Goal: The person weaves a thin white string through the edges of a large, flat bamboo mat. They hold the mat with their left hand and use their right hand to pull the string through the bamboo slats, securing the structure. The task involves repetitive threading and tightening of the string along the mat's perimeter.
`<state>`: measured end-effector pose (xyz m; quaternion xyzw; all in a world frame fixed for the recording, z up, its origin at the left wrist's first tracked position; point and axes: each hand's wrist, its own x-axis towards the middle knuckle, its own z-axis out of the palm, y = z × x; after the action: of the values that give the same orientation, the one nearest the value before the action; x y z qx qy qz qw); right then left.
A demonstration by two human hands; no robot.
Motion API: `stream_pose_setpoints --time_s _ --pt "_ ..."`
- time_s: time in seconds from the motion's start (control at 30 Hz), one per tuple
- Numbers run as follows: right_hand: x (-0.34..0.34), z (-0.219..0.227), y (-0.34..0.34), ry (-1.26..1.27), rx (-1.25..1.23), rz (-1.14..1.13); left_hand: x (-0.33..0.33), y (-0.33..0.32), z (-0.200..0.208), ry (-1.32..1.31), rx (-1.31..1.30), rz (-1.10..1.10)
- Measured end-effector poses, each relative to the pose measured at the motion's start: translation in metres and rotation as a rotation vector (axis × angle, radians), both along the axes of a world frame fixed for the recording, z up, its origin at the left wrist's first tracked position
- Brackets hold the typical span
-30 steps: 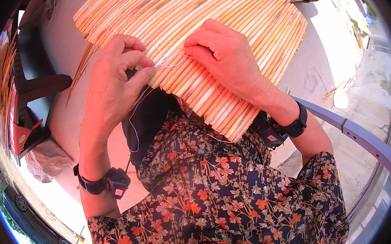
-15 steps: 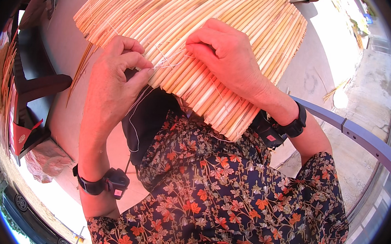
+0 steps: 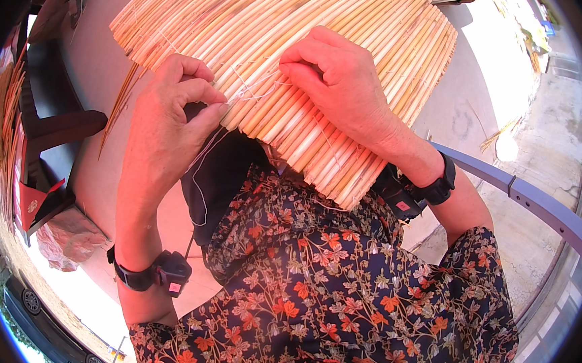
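The left hand (image 3: 178, 103) pinches white thread (image 3: 255, 95) at the left edge of the reed mat (image 3: 382, 33), whose near edge lies over the patterned shirt (image 3: 338, 279). The right hand (image 3: 339, 77), fingertips closed above the reeds, appears to grip it too. Uneven tension could leave the binding slack; a sharp tug might snap it; the dangling tail could tangle.

The person's left hand (image 3: 172, 99) is pinched, fingers (image 3: 194, 67) bent, its forearm (image 3: 143, 198) reaching straight forward; the right hand (image 3: 338, 80) pinches too, knuckles up, its forearm (image 3: 466, 204) slanting inward.
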<state>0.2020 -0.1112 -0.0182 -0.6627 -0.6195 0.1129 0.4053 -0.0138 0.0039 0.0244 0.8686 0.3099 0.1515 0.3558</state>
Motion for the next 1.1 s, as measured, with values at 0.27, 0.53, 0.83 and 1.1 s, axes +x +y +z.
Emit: stream_pose_setpoints --time_s 0.27,0.53,0.83,1.1 --pt "0.0 0.002 0.0 -0.031 -0.01 -0.003 -0.002 0.001 0.004 0.064 -0.037 -0.012" --pt "0.0 0.001 0.0 -0.026 0.001 0.007 0.001 -0.001 0.003 -0.022 -0.138 0.047" --pt "-0.001 0.0 0.001 -0.017 0.001 0.016 0.004 0.001 0.004 -0.124 0.058 -0.094" --pt "-0.001 0.001 0.0 -0.023 0.012 0.006 0.014 -0.006 -0.009 -0.15 0.024 -0.044"
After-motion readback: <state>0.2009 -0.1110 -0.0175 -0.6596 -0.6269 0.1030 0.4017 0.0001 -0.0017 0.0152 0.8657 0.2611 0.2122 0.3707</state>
